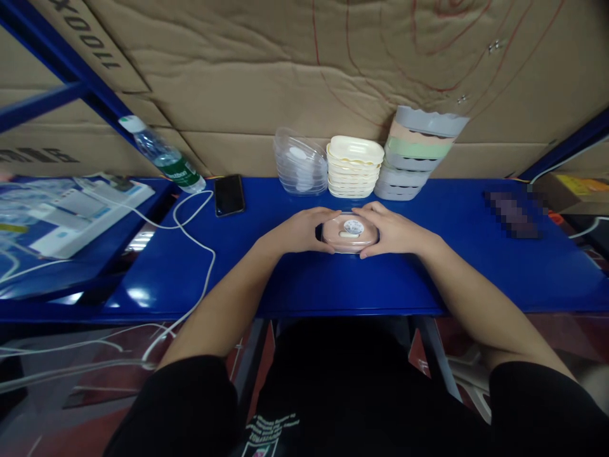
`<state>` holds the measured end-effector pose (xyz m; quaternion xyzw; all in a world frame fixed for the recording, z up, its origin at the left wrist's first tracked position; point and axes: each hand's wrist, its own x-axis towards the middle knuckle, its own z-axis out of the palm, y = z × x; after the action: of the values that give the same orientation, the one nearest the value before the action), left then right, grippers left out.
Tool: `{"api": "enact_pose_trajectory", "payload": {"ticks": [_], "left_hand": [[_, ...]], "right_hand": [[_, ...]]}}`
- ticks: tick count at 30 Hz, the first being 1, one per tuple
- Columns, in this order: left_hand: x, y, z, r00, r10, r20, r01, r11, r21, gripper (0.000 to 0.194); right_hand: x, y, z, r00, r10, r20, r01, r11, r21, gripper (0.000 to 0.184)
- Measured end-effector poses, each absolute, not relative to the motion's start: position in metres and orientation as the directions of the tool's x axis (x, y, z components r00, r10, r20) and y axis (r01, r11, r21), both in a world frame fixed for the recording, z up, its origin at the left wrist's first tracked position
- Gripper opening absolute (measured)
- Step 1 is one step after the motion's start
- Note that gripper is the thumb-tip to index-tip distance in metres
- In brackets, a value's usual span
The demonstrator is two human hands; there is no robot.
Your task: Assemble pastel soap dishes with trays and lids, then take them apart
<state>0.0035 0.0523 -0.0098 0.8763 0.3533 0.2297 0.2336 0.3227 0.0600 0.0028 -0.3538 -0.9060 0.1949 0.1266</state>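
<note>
Pink box [339, 242], in front of the cream trays [353, 172], is gripped between left hand [303, 230] and right hand [394, 230]; even pressure should suit.

Both arms are stretched forward over the front edge of the tabletop [352, 285], and the hands are brought close together between its front and rear edges. The left hand [302, 231] and the right hand [394, 230] are turned with the palms facing, a small gap being left between them. In each, the thumb is set toward the front edge, while the fingers are curved inward nearer the rear edge. The left forearm [228, 295] and the right forearm [471, 282] are slanted inward, bared below black short sleeves [537, 400] by which the upper arms are covered.
</note>
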Motion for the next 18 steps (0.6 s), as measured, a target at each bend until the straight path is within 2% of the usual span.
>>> {"api": "enact_pose_trajectory", "payload": {"ticks": [6, 11, 18], "left_hand": [[0.004, 0.052, -0.008, 0.609, 0.770, 0.191, 0.568, -0.591, 0.572, 0.097], [0.005, 0.051, -0.006, 0.606, 0.777, 0.171, 0.567, -0.573, 0.592, 0.104], [0.006, 0.044, 0.008, 0.560, 0.828, 0.012, 0.660, -0.455, 0.598, 0.112]], "right_hand": [[0.324, 0.060, 0.001, -0.719, 0.685, 0.114, 0.579, 0.683, -0.446, 0.126], [0.319, 0.057, 0.009, -0.676, 0.737, 0.033, 0.657, 0.622, -0.425, 0.132], [0.319, 0.056, 0.011, -0.671, 0.741, 0.034, 0.690, 0.640, -0.338, 0.135]]}}
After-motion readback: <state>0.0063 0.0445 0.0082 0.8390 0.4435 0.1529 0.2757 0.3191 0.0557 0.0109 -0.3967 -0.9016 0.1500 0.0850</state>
